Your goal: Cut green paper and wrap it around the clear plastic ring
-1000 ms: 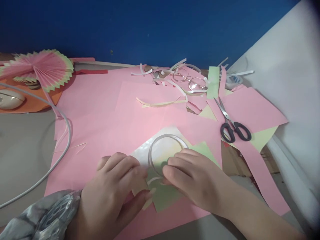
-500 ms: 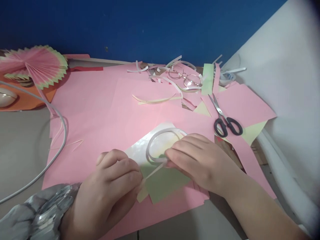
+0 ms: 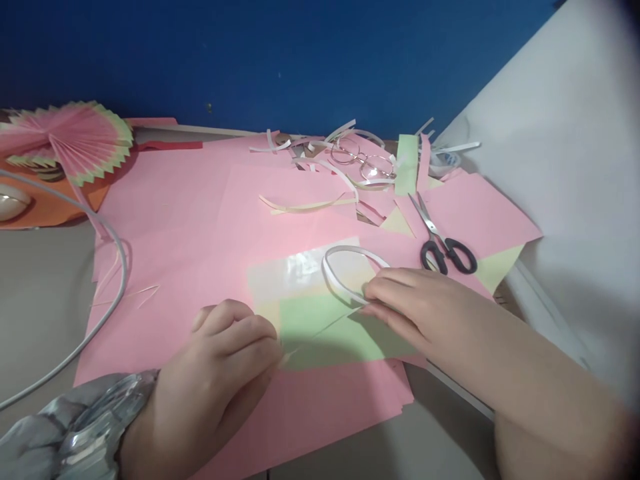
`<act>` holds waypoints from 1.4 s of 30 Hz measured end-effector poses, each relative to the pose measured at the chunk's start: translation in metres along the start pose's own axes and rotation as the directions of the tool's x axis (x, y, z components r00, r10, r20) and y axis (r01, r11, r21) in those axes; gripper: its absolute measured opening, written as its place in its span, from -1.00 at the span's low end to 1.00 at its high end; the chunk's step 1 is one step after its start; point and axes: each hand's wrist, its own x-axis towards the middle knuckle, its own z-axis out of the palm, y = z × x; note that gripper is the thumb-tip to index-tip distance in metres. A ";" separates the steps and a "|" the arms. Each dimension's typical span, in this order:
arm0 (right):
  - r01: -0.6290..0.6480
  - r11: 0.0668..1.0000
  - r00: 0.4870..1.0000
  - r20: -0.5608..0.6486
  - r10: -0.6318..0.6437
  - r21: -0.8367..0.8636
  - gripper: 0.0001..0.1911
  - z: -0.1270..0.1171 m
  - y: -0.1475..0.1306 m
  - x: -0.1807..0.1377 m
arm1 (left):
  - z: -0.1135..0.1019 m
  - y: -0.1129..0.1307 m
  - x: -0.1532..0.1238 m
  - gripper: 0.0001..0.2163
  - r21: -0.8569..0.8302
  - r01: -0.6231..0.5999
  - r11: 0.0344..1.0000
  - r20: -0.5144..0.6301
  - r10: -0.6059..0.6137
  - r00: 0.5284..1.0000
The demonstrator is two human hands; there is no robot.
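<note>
Fingers of a right hand (image 3: 415,303) pinch a narrow white paper strip (image 3: 330,275), already looped; the left hand's (image 3: 233,353) pinch its tail (straight, uncoiled) over a pale-green paper sheet (image 3: 310,320).

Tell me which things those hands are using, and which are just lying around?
Seem to be in use:
Looped white strip, pinched in the right hand, its thin tail running to the left hand
Green paper, underneath the strip

Seem to be just lying about:
Scissors
Glasses
Pleated pink fan
Grey cable
</note>
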 end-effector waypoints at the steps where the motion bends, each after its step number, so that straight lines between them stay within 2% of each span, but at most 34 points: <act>1: -0.017 1.000 1.000 -0.008 0.017 -0.014 -0.83 0.001 0.002 -0.001 | 0.001 0.000 0.000 -0.83 0.013 0.008 1.000 0.000 -0.008 1.000; 2: -0.024 0.999 0.999 -0.043 0.022 -0.035 -0.86 0.001 0.002 -0.002 | 0.001 0.000 0.001 -0.82 0.024 0.018 1.000 -0.001 -0.018 1.000; 3: -0.023 0.998 0.995 -0.097 0.017 -0.057 -0.81 0.001 0.001 -0.002 | 0.002 0.000 0.001 -0.81 0.031 0.027 0.999 -0.003 -0.027 1.000; 6: 0.044 0.999 0.977 -0.207 -0.049 -0.026 -0.54 0.001 -0.014 0.003 | 0.002 -0.001 0.001 -0.80 0.031 0.030 0.999 -0.005 -0.030 1.000; 8: 0.177 0.978 0.974 -0.163 -0.158 0.110 -0.58 0.003 -0.029 0.008 | 0.001 -0.001 0.001 -0.82 0.035 0.020 0.999 0.003 -0.020 1.000; 10: 0.296 0.930 0.950 -0.168 -0.263 0.220 -0.72 0.009 -0.042 0.014 | 0.001 -0.001 0.002 -0.83 0.038 0.012 0.999 0.006 -0.012 1.000; 13: 0.341 0.895 0.939 -0.152 -0.309 0.287 -0.84 0.020 -0.050 0.021 | 0.000 0.000 0.002 -0.82 0.028 0.015 0.999 0.012 -0.015 1.000; 17: 0.281 0.869 0.958 -0.070 -0.278 0.407 -0.86 0.029 -0.047 0.026 | -0.002 0.000 0.003 -0.85 0.032 0.054 0.998 0.056 -0.056 0.997; 21: 0.169 0.856 0.978 0.021 -0.205 0.489 -0.80 0.026 -0.049 0.026 | -0.002 0.001 0.003 -0.91 0.066 0.079 0.995 0.113 -0.086 0.990; 24: 0.096 0.874 0.982 0.097 -0.160 0.476 -0.78 0.021 -0.050 0.026 | 0.003 0.001 0.000 -0.86 0.200 0.002 0.980 0.007 -0.004 1.000; 27: 0.077 0.882 0.976 0.144 -0.161 0.465 -0.80 0.017 -0.048 0.025 | 0.013 -0.003 -0.005 -0.73 0.352 -0.054 0.935 -0.086 0.090 0.992; 31: 0.070 0.902 0.972 0.172 -0.157 0.425 -0.80 0.016 -0.043 0.024 | 0.018 -0.009 -0.010 -0.66 0.350 -0.080 0.933 -0.138 0.136 0.981; 34: 0.074 0.913 0.967 0.195 -0.164 0.401 -0.80 0.017 -0.041 0.022 | 0.015 -0.007 -0.011 -0.65 0.339 -0.056 0.939 -0.097 0.094 0.991; 36: 0.090 0.905 0.956 0.217 -0.195 0.417 -0.81 0.015 -0.039 0.021 | 0.014 -0.005 -0.011 -0.62 0.369 -0.082 0.926 -0.065 0.114 0.991; 42: 0.049 0.863 0.941 0.266 -0.208 0.503 -0.80 0.007 -0.037 0.020 | 0.016 -0.005 -0.013 -0.36 0.553 -0.114 0.825 0.106 0.066 0.992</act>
